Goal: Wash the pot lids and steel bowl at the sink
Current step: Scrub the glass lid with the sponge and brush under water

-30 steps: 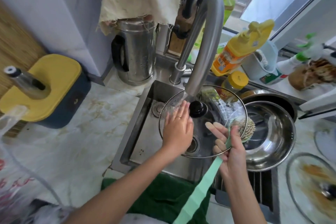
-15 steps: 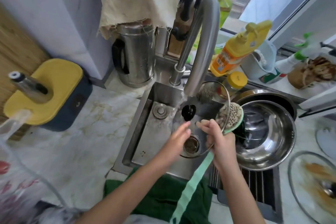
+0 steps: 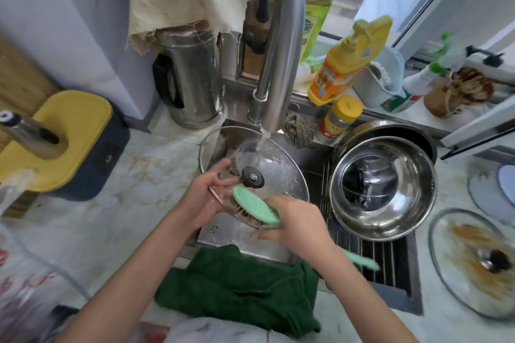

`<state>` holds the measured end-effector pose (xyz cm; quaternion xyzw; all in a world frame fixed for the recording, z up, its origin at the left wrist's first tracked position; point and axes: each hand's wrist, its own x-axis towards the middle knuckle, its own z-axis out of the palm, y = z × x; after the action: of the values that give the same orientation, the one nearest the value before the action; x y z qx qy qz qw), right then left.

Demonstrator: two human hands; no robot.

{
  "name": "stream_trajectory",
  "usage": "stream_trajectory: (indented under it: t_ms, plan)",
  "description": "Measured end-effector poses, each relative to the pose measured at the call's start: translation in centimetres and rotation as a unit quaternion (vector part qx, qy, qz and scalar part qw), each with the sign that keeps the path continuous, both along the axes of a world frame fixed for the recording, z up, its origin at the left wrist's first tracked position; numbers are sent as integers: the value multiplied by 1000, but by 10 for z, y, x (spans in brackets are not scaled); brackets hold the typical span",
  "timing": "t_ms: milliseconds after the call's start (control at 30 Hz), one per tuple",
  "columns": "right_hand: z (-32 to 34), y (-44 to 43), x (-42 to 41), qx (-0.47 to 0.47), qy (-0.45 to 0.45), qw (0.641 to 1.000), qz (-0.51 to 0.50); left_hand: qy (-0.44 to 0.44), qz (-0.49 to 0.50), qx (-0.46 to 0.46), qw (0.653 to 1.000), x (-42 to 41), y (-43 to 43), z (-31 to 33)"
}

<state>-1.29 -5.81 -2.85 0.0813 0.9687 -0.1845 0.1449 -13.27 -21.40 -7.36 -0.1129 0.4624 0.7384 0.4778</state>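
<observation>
A glass pot lid (image 3: pixel 281 164) with a black knob lies tilted over the sink (image 3: pixel 231 234), inner side up, under water running from the faucet (image 3: pixel 281 64). My left hand (image 3: pixel 206 198) grips the lid's near left rim. My right hand (image 3: pixel 295 225) holds a green scrub brush (image 3: pixel 255 205), bristles down on the lid's near edge. A steel bowl (image 3: pixel 384 189) sits on the drain rack to the right, stacked on a pan. A dirty glass lid (image 3: pixel 476 262) with brown residue lies on the counter at far right.
A green cloth (image 3: pixel 239 284) hangs over the sink's front edge. Behind the sink stand a steel kettle (image 3: pixel 192 78), a knife block (image 3: pixel 256 33), soap bottles (image 3: pixel 345 64) and a yellow-capped jar (image 3: pixel 340 117). A yellow-topped box (image 3: pixel 69 131) sits on the left counter.
The lid has turned from its knob side to its inner side up and now lies flatter under the water. My right hand has brought the brush down onto the lid's near edge.
</observation>
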Motion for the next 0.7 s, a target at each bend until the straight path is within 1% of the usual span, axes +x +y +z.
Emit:
stream_trajectory:
  t_ms: [67,100,133,167,200,233,267,300,333,367,400,467,533,567,600,633,700]
  plan:
    - [0,17,7,-65,-12,992,-109,26,10,21,999,-1,-12,-1]
    - [-4,25,9,-91,-17,979,-180,41,16,33,999,-3,-17,2]
    - [-11,34,10,-144,-5,952,-268,60,19,44,997,-4,-21,2]
    - [-19,41,9,-230,21,903,-363,79,18,57,995,-4,-25,3]
    - [-27,47,6,-332,47,830,-446,96,18,66,993,-6,-27,5]
    - [-34,52,3,-426,57,751,-502,113,20,75,991,-7,-28,6]
    - [-40,55,0,-503,53,681,-529,126,23,85,988,-8,-29,9]
    - [-44,56,-4,-566,44,623,-539,138,23,93,986,-9,-29,13]
    - [-49,56,-8,-614,31,578,-537,149,22,102,983,-11,-29,17]
    - [-51,55,-12,-654,21,545,-525,159,19,111,981,-13,-29,21]
    - [-55,52,-14,-687,12,521,-507,165,12,126,978,-15,-28,22]
    - [-56,44,-18,-743,7,488,-459,172,-9,153,973,-20,-28,25]
    - [-56,37,-22,-792,24,458,-403,169,-24,161,972,-27,-28,25]
    - [-55,34,-24,-807,37,453,-378,162,-29,164,973,-31,-28,24]
    - [-53,33,-26,-812,49,457,-360,154,-34,167,973,-35,-27,22]
    - [-49,31,-27,-806,62,471,-352,143,-36,169,974,-37,-26,19]
    - [-37,32,-26,-776,90,509,-362,119,-19,150,981,-39,-19,15]
